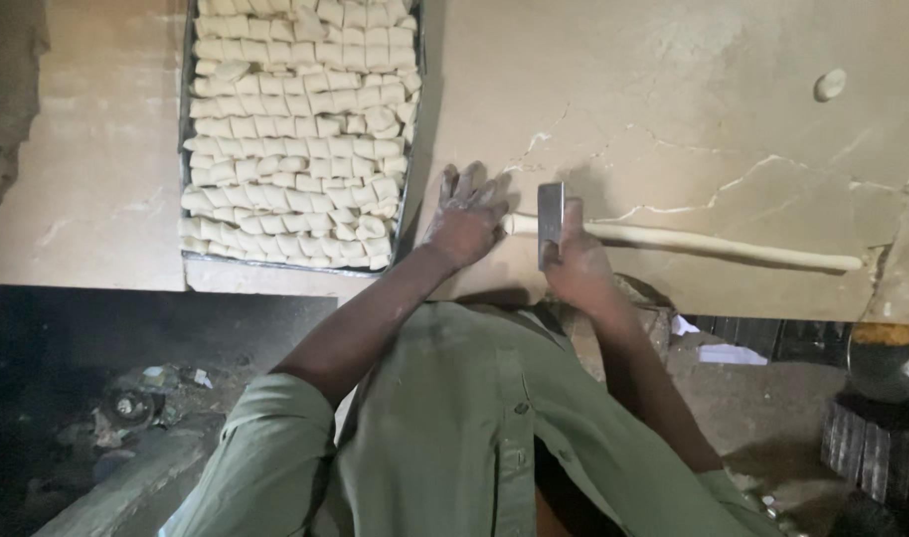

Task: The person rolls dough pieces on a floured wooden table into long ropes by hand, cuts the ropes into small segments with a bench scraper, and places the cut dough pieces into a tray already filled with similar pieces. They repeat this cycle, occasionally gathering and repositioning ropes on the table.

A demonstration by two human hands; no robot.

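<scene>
**Hands at the dough rope on the counter**

The right hand is closed around a flat grey metal cutter, which stands upright with its edge on the left end of a long thin pale rope of dough. This rope lies on the beige stone counter and goes from the hands to the right, near the near edge of the counter. The left hand is open, the fingers spread and pointing far, and the palm rests flat on the counter just to the left of the cutter. Both hands look dusty with flour.

Just left of the left hand there is a rectangular metal tray. It is full of small pale cut dough pieces lying in close rows. One small round piece of dough lies alone far to the right.
</scene>
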